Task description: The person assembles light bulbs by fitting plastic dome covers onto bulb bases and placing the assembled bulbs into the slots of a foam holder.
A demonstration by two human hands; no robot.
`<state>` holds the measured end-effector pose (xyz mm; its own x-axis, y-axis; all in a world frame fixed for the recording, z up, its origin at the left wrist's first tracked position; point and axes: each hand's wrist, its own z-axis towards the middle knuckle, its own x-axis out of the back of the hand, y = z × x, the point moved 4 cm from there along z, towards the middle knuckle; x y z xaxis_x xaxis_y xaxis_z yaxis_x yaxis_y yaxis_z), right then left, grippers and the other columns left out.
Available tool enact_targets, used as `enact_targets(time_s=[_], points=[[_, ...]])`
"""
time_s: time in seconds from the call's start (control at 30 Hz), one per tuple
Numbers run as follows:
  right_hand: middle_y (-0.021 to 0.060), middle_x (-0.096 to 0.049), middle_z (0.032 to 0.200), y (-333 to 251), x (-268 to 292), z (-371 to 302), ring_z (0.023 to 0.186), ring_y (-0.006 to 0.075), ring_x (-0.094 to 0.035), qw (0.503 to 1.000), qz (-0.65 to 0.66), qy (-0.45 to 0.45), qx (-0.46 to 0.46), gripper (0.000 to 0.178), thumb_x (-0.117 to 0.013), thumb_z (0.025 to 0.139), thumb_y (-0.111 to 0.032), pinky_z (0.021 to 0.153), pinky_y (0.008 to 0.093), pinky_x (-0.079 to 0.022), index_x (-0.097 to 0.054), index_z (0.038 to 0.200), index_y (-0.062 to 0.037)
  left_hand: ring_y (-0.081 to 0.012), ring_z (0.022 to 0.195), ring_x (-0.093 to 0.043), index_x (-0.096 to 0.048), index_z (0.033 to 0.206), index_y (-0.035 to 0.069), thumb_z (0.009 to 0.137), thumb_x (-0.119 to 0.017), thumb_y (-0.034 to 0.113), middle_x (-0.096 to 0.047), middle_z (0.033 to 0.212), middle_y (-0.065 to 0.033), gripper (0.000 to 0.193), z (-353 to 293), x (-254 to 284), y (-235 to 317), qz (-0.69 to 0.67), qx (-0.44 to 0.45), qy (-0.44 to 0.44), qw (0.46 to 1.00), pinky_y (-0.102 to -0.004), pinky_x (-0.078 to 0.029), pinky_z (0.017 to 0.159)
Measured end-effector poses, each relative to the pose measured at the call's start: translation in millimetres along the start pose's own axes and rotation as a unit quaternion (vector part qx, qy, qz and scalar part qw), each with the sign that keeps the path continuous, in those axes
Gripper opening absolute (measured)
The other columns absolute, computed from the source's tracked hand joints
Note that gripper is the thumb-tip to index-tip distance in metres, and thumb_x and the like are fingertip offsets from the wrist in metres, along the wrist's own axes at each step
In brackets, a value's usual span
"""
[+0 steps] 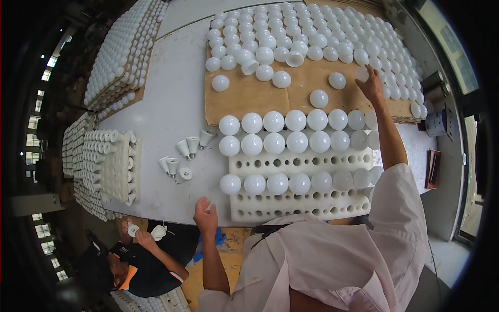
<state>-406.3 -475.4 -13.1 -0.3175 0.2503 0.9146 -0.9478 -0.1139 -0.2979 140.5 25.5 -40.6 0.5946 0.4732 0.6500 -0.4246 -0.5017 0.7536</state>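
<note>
My right hand [371, 85] reaches to the far right over a cardboard sheet [244, 102] and grips a white bulb dome [362, 74] in its fingers. Many like domes stand packed on the sheet's far part; a few, such as one dome [281, 79], sit loose nearer me. In front lie white foam trays with holes: the farther tray [301, 160] bears two rows of domes, the nearer tray [301, 206] one row along its far side. Left of the trays, by the table's near edge, my left hand [206, 215] is raised with fingers apart, holding nothing I can see.
Several white bulb bases [193, 145] lie on the grey table [161, 109]. At the left stand stacked layers of domes [117, 57] and a foam tray [117, 166] of bases. A co-worker [150, 260] at lower left handles a white round part. A blue-white bucket [436, 125] is at right.
</note>
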Motion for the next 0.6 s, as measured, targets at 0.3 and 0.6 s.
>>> enact_targets(time_s=[0.3, 0.6], points=[[0.0123, -0.049, 0.130, -78.3, 123.3, -213.6, 0.125, 0.0241, -0.044, 0.882, 0.466, -0.034, -0.069, 0.095, -0.082, 0.061, -0.034, 0.105, 0.0383, -0.037, -0.040, 0.141, -0.0064, -0.0373, 0.123, -0.047, -0.038, 0.130, -0.001, 0.071, -0.066, -0.003, -0.045, 0.135, -0.0229, 0.066, 168.1, 7.7, -111.1, 0.318, -0.016, 0.013, 0.948, -0.0413, -0.043, 0.100], [0.0108, -0.050, 0.127, -141.7, 95.5, -353.5, 0.107, 0.0185, -0.055, 0.592, 0.776, -0.119, -0.182, 0.081, -0.074, 0.072, -0.012, 0.076, 0.0293, -0.054, -0.034, 0.142, -0.0060, -0.0373, 0.102, -0.061, -0.050, 0.113, -0.001, 0.070, -0.078, 0.015, -0.062, 0.110, -0.0229, 0.054, 147.4, -8.2, -100.9, 0.211, 0.022, -0.025, 0.977, -0.0420, -0.049, 0.088]])
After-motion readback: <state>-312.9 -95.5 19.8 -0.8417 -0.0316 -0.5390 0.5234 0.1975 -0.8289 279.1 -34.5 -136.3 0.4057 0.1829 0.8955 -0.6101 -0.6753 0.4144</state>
